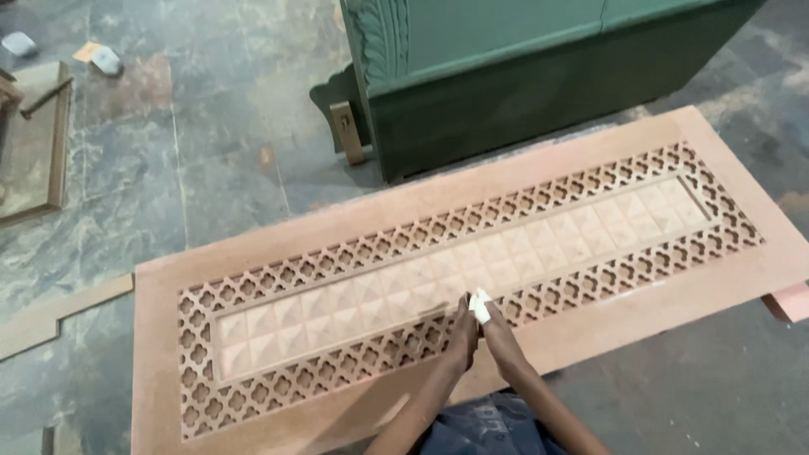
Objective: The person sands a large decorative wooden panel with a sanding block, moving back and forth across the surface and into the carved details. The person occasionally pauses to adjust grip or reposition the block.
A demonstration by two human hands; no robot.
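A long carved wooden panel (590, 329) lies flat on the floor, with a cut-out lattice border and a centre strip of small raised pyramids. My left hand (463, 333) rests palm down on the lattice near the panel's front edge. My right hand (497, 327) is right beside it, fingers pinched on a small white folded piece (479, 304), which looks like sandpaper or cloth and is pressed against the lattice. Both forearms reach in from the bottom of the view.
A dark green carved furniture piece (522, 84) stands on the stone floor just behind the panel. A wooden frame (57, 143) lies at the far left, a thin wood strip (59, 312) by the panel's left end, and small scraps (105, 59) at top left.
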